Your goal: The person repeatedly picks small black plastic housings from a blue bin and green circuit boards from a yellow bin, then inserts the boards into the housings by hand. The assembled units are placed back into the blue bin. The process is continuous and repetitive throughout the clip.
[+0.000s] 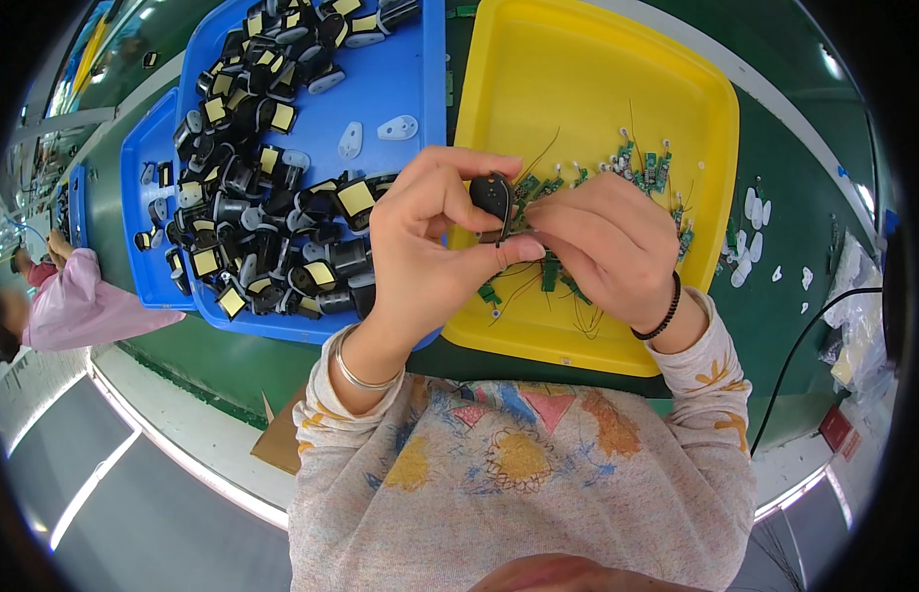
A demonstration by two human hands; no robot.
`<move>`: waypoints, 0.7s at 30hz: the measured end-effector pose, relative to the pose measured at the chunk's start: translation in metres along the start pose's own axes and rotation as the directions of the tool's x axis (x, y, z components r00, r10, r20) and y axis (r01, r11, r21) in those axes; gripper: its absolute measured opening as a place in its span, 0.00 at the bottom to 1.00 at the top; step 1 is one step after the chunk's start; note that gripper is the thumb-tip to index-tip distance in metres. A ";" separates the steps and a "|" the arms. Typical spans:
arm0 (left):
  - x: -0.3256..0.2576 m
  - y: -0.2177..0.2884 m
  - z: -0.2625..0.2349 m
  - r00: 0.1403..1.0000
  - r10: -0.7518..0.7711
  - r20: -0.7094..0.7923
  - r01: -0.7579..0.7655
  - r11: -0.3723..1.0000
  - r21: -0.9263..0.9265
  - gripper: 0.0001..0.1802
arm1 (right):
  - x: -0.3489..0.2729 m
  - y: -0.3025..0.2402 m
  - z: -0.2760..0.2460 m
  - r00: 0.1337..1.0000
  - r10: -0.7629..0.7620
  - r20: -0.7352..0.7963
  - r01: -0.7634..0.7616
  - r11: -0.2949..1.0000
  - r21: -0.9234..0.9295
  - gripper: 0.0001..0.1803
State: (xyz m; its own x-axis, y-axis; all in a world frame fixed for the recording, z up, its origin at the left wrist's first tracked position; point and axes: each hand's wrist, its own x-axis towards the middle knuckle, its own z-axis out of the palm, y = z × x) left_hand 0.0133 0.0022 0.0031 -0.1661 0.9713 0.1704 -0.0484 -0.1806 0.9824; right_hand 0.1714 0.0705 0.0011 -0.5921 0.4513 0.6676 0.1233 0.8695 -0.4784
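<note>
My left hand [430, 237] grips a small black plastic shell [492, 197] between thumb and fingers, above the near edge of a yellow tray [588, 79]. My right hand [603, 247] pinches a small green circuit board [524, 219] with thin wires against that shell. Several more green boards with wires [642, 168] lie in the yellow tray, some hidden under my hands. A blue tray [400, 69] to the left holds a heap of several black shells with yellow patches [252, 197] and two pale blue covers [397, 127].
A second blue tray [144, 158] sits further left on the green bench. Small white parts [751, 237] lie right of the yellow tray. A black cable [805, 345] runs at the right. Another person in pink [75, 306] works at far left.
</note>
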 end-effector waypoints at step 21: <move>0.002 0.005 -0.003 0.998 -0.060 -0.022 0.060 0.998 -0.002 0.15 | -0.002 -0.004 -0.010 0.687 0.586 0.429 -0.659 0.254 0.708 0.07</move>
State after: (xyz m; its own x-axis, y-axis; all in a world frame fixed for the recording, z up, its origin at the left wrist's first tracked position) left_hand 0.0096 0.0023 0.0081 -0.1848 0.9767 0.1089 -0.0607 -0.1220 0.9907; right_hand 0.1804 0.0681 0.0071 -0.6767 0.7333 -0.0663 -0.1429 -0.2191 -0.9652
